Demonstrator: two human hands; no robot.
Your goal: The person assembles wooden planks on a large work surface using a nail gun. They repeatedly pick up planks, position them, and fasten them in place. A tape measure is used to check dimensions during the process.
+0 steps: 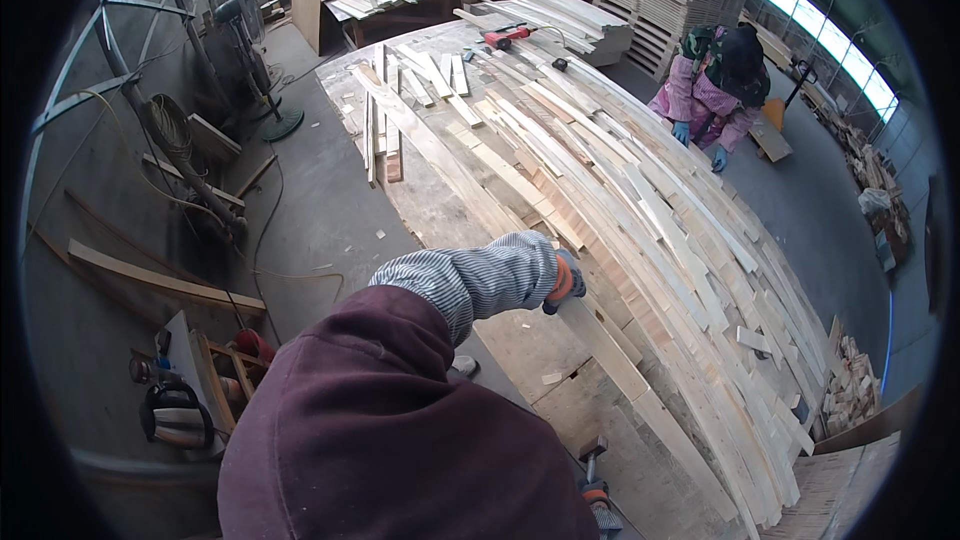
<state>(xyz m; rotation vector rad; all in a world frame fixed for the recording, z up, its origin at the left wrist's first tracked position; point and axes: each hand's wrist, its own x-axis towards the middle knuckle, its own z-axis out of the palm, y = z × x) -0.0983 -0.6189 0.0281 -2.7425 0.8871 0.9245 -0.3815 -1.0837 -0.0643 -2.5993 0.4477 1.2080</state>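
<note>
My left hand (568,278), in a dark glove with an orange cuff, grips the edge of a long pale wooden board (612,355). This board lies lengthwise along the near side of a broad worktable (440,228). Low in the view, close to my body, my right hand (598,502) wears a similar glove. It is closed round a hammer (594,450), whose metal head points up; the lower part of the handle is hidden. Many thin wooden strips (590,190) lie side by side and overlapping beyond the board.
Across the table a co-worker (715,90) in pink, with blue gloves, bends at its far edge. A red tool (505,36) rests near stacked boards (570,20). Standing fans (285,125) and hoses are at left, a kettle (178,418) at lower left. Pallets (650,0) rise behind.
</note>
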